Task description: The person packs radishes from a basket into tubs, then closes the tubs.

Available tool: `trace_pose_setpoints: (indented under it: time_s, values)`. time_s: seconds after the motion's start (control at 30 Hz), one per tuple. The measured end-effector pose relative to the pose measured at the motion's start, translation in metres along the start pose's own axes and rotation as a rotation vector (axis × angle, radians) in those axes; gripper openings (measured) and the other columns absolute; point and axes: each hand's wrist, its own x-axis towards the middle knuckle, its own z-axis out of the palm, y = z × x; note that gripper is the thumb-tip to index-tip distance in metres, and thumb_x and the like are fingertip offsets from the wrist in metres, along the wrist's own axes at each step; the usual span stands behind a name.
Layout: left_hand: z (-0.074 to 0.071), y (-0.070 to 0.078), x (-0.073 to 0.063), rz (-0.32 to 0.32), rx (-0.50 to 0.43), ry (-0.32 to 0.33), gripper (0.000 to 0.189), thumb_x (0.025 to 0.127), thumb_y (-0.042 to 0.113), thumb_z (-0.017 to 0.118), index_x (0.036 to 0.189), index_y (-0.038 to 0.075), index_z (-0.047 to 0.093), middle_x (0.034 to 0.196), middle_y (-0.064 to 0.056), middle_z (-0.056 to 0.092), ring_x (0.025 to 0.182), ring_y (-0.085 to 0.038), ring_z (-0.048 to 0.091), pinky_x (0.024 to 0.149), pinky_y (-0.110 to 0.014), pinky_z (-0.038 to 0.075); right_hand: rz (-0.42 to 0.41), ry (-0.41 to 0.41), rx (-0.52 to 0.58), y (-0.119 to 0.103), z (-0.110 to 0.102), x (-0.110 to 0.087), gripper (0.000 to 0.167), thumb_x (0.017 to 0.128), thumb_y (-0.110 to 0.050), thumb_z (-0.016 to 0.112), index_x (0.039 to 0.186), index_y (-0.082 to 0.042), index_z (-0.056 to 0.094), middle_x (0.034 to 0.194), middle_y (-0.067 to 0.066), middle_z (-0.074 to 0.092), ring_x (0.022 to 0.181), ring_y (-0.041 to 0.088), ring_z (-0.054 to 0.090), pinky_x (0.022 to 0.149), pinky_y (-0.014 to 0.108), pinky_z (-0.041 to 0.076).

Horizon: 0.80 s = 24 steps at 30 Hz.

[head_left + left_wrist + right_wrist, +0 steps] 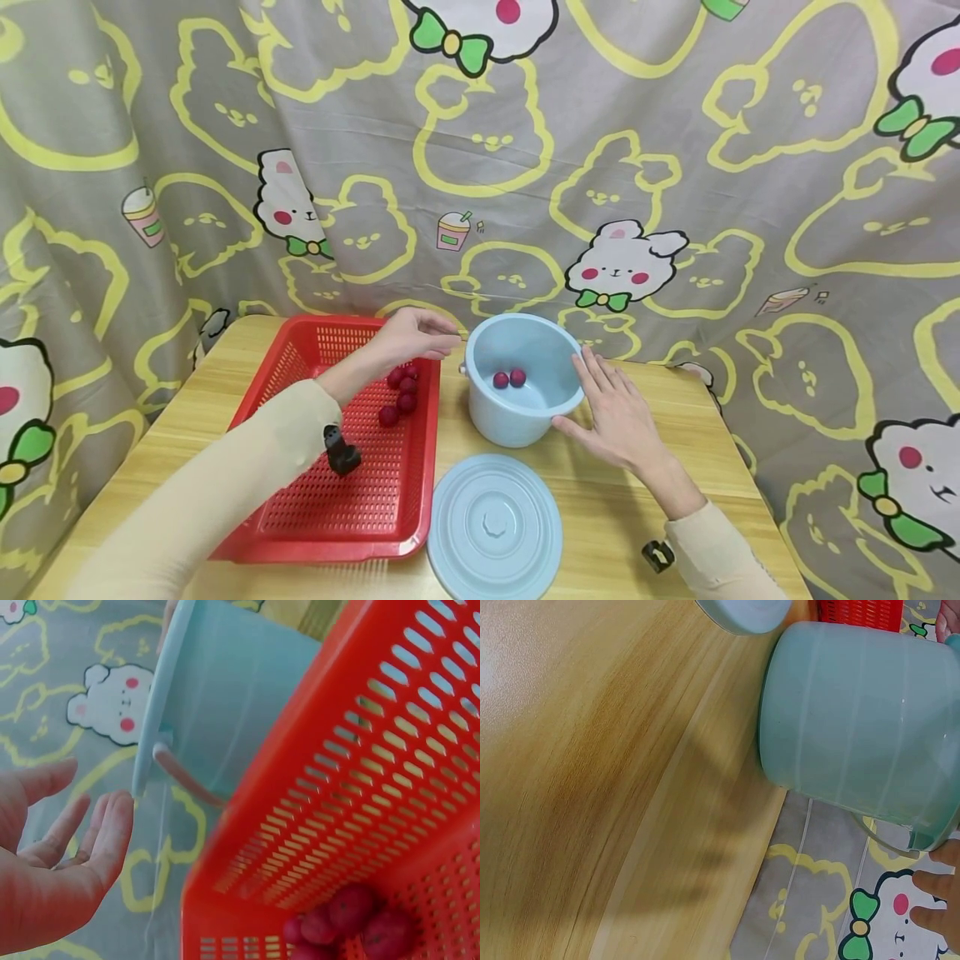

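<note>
A light blue bucket [512, 425] stands on the table with two dark red balls [509, 379] on its floor. My right hand [617, 408] rests on the bucket's right rim, its fingers extended. Over the right edge of a red plastic basket [436, 467] hovers my left hand [416, 337], close to the bucket's left rim. In the left wrist view its fingers are loosely bent with nothing between them. Several more dark red, round fruit-like balls [352, 909] lie in the basket, under the left hand. The bucket's handle [180, 774] hangs down at its side.
A round blue lid [495, 527] lies flat on the wooden table [607, 533] in front of the bucket, beside the basket. Behind the table hangs a grey curtain [517, 225] with cartoon prints. Dark wrist mounts [342, 451] sit on both sleeves.
</note>
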Motion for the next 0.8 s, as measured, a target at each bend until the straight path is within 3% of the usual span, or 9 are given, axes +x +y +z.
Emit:
trace_pose_setpoints:
  time_s: [0.33, 0.57, 0.8]
  values:
    - [-0.024, -0.018, -0.005, -0.045, 0.013, 0.045, 0.042, 0.099, 0.02, 0.075, 0.133, -0.002, 0.066, 0.132, -0.024, 0.07, 0.121, -0.04, 0.072, 0.106, -0.048, 0.06, 0.003, -0.007, -0.003, -0.001, -0.001, 0.0, 0.104, 0.092, -0.07, 0.063, 0.169, -0.012, 0.024, 0.175, 0.016, 0.026, 0.16, 0.042, 0.032, 0.128, 0.065, 0.032]
    - [-0.044, -0.031, -0.005, -0.065, 0.025, 0.074, 0.046, 0.101, 0.02, 0.073, 0.14, -0.003, 0.062, 0.141, -0.026, 0.066, 0.128, -0.042, 0.068, 0.107, -0.044, 0.059, 0.01, -0.017, -0.004, -0.001, -0.001, -0.001, 0.104, 0.092, -0.071, 0.063, 0.169, -0.013, 0.024, 0.176, 0.014, 0.023, 0.16, 0.042, 0.031, 0.129, 0.064, 0.031]
    - [-0.063, -0.044, -0.004, -0.061, 0.042, 0.071, 0.05, 0.102, 0.019, 0.07, 0.145, -0.003, 0.057, 0.147, -0.028, 0.062, 0.132, -0.043, 0.066, 0.114, -0.053, 0.052, 0.011, -0.019, -0.004, -0.001, -0.001, -0.001, 0.104, 0.092, -0.071, 0.063, 0.169, -0.014, 0.022, 0.177, 0.013, 0.022, 0.161, 0.041, 0.03, 0.129, 0.064, 0.031]
